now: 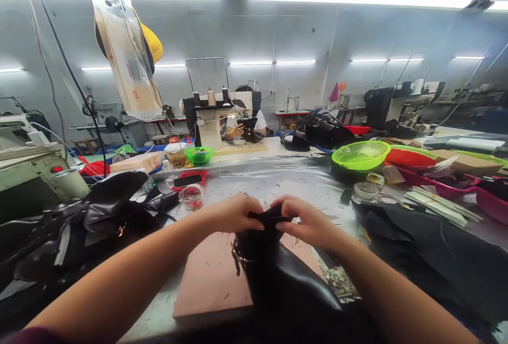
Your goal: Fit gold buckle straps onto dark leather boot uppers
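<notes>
A dark leather bag piece [278, 275] stands on a brown cutting mat [210, 280] in front of me. Its top edge is pinched between my left hand [234, 213] and my right hand [307, 219], both closed on the leather with fingers curled. A metal ring or chain shows on the piece's left side just below my left hand.
Dark leather pieces [99, 211] are heaped at the left and black material [428, 249] at the right. A phone on a red tray [188, 180], a clear round tub [191, 196], green baskets [360, 154] and a red basket [410, 157] stand behind. A person sits at a sewing machine [210, 119] across the table.
</notes>
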A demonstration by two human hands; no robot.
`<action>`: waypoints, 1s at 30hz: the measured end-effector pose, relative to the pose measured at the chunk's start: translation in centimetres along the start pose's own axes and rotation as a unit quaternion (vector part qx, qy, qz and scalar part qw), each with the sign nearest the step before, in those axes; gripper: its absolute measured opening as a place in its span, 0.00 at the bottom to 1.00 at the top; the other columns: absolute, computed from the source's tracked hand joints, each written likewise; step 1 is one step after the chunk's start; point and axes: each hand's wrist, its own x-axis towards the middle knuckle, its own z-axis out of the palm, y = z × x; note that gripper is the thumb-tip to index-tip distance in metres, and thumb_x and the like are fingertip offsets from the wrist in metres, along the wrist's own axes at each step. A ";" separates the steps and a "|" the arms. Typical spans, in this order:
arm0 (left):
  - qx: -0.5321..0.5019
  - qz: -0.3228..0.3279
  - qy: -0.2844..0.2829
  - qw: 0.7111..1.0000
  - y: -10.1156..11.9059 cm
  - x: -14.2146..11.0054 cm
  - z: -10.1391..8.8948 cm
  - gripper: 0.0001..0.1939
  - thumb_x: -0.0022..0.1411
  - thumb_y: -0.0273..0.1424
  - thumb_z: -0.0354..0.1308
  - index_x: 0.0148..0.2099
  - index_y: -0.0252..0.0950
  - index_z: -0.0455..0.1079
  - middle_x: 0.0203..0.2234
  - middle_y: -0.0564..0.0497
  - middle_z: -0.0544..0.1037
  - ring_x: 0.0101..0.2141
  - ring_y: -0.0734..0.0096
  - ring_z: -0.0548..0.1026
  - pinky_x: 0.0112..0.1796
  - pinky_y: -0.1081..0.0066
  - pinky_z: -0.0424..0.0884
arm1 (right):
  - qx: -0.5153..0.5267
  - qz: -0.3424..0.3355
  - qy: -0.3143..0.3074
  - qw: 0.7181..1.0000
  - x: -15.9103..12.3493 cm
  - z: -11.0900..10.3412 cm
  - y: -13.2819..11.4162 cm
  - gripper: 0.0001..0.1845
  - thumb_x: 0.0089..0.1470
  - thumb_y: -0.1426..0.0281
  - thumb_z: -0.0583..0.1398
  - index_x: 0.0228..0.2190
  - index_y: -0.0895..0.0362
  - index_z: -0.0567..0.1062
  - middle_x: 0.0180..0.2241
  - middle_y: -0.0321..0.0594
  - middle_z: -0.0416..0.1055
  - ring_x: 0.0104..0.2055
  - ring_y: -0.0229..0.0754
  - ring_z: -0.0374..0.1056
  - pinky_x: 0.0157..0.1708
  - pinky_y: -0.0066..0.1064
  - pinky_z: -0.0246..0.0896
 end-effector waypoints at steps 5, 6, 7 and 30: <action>0.006 -0.035 -0.079 0.996 0.3 -0.2 -0.5 0.07 0.52 0.26 0.52 0.36 0.35 0.67 0.27 0.55 0.68 0.29 0.73 0.66 0.29 0.76 0.60 | 0.013 0.017 0.082 0.996 0.1 1.3 0.9 0.10 0.47 0.68 0.57 0.21 0.55 0.59 0.32 0.40 0.68 0.32 0.40 0.62 0.31 0.32 0.58; 0.026 -0.042 -0.082 0.995 0.6 0.0 -0.6 0.08 0.52 0.26 0.53 0.37 0.36 0.66 0.27 0.55 0.68 0.29 0.73 0.65 0.29 0.75 0.59 | 0.004 0.021 0.100 0.995 0.1 1.6 0.9 0.10 0.47 0.68 0.57 0.21 0.55 0.60 0.31 0.39 0.67 0.31 0.40 0.62 0.29 0.31 0.57; 0.044 -0.049 -0.073 0.995 0.8 0.1 -0.5 0.08 0.52 0.28 0.53 0.37 0.36 0.66 0.26 0.55 0.68 0.28 0.72 0.65 0.28 0.75 0.58 | -0.002 0.033 0.119 0.992 0.1 1.8 0.9 0.09 0.46 0.68 0.58 0.22 0.55 0.62 0.30 0.38 0.66 0.29 0.39 0.61 0.28 0.31 0.57; -0.150 -0.031 0.058 0.986 -0.1 0.7 2.6 0.12 0.50 0.27 0.50 0.39 0.35 0.68 0.29 0.56 0.71 0.31 0.73 0.67 0.32 0.75 0.62 | -0.015 0.063 0.135 0.989 0.1 1.9 1.0 0.09 0.44 0.66 0.62 0.21 0.57 0.69 0.34 0.39 0.63 0.28 0.36 0.62 0.29 0.31 0.60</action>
